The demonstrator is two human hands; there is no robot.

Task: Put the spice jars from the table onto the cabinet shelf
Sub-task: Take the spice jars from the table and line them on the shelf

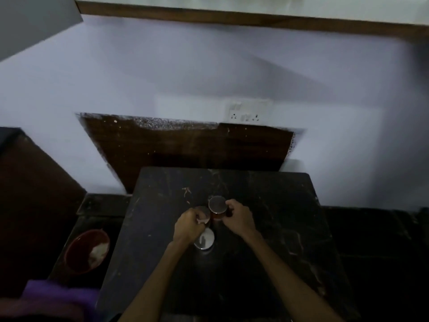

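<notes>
Three spice jars with round metal lids stand close together near the middle of the dark marble table (278, 205). My right hand (239, 218) is wrapped around the far jar (217, 204), which has reddish-brown contents. My left hand (189, 225) grips the jar (204, 213) to its left, mostly hidden under my fingers. The nearest jar (204, 239) stands untouched just below my left wrist. The cabinet shelf (255, 18), white with a wooden edge, runs along the top of the view, high on the wall.
A red bowl (86, 251) with something white inside sits on the floor left of the table. Purple cloth (53, 296) lies at the lower left. A wall socket (247, 111) and a dark wooden panel (185, 147) are behind the table.
</notes>
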